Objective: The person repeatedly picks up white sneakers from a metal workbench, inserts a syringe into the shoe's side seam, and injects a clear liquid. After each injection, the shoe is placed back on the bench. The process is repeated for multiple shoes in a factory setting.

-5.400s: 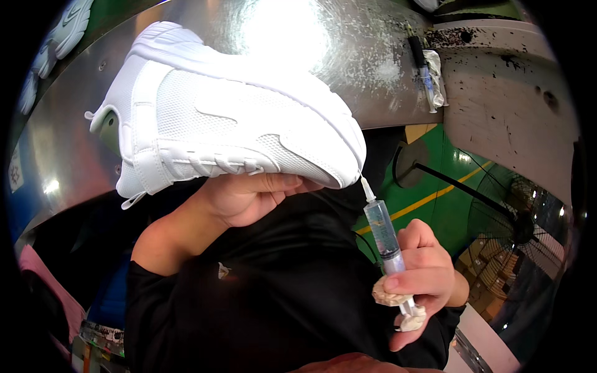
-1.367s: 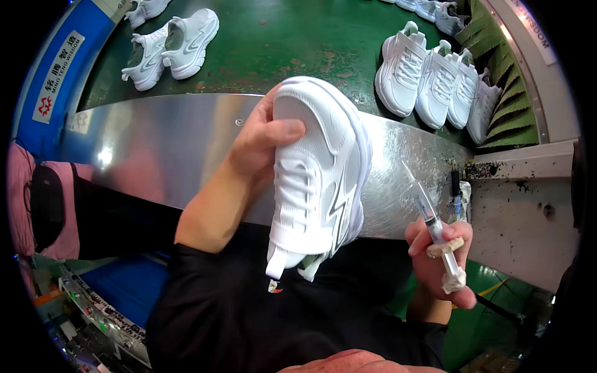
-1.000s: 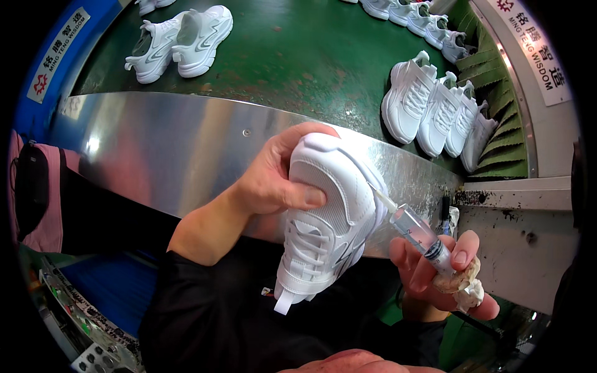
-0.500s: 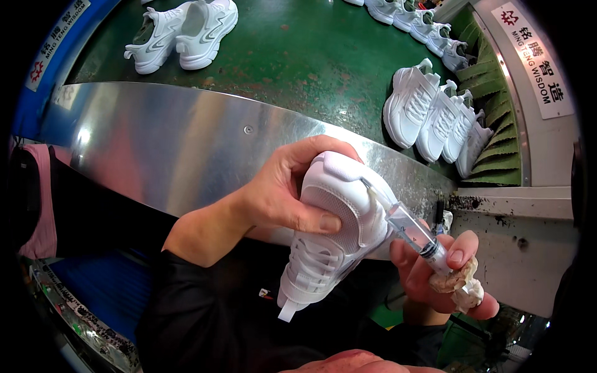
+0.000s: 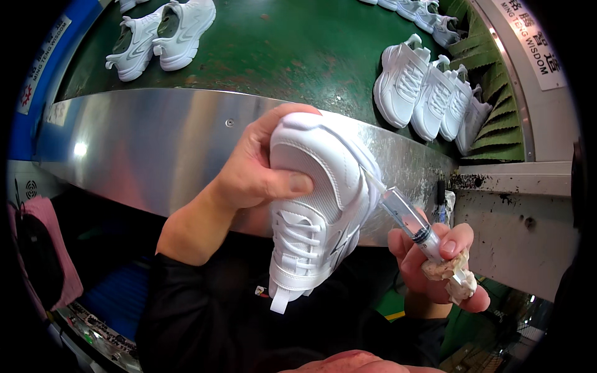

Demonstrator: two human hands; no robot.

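My left hand (image 5: pixel 261 165) grips a white sneaker (image 5: pixel 314 186) around its toe, thumb across the mesh upper. The shoe points away from me, its heel pull tab hanging near my dark top. In my right hand (image 5: pixel 429 267) is a clear plastic syringe (image 5: pixel 407 217), held between thumb and fingers. Its thin tip meets the seam between upper and sole on the shoe's right side. Crumpled off-white material (image 5: pixel 449 273) is wrapped about the plunger end of the syringe. Some of my right fingers are hidden behind it.
Beyond a metal ledge (image 5: pixel 155 130) lies a green belt (image 5: pixel 267 56). On it a pair of white sneakers (image 5: pixel 158 37) stands far left, and a row of several sneakers (image 5: pixel 429 93) stands right, against green flaps (image 5: pixel 497 112). A black marker-like object (image 5: pixel 441 199) stands near the ledge's right end.
The sneaker has moved left and slightly up and turned more upright. The syringe has come left with it, its tip now farther back along the sole seam. The whole view has shifted a little.
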